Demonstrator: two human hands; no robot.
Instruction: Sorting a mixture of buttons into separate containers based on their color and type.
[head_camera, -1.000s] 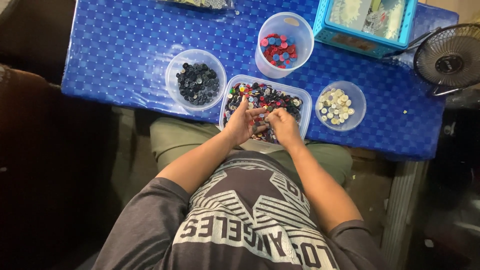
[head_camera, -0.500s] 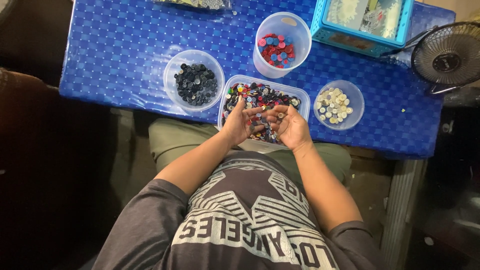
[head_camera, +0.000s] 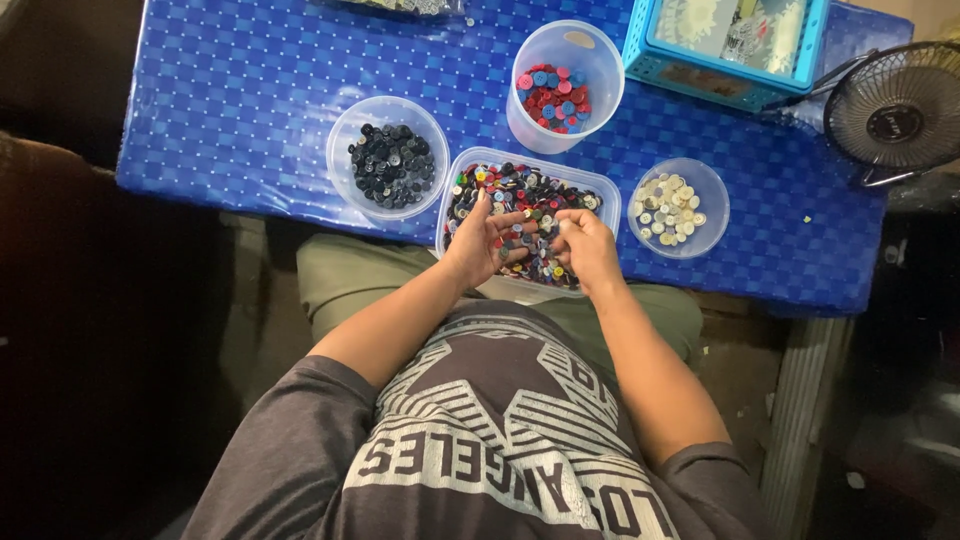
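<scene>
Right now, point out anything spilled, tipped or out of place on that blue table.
Nothing stands out. The mixed-button tray sits flat at the table's near edge with both hands in it, left hand and right hand. The black-button bowl, red-and-blue cup and pale-button bowl stand upright. I see no loose buttons on the blue cloth.

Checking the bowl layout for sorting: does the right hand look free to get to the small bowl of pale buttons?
Probably yes. The right hand rests in the tray of mixed buttons, and the bowl of pale buttons sits just beside it with only bare blue tablecloth between.
</scene>
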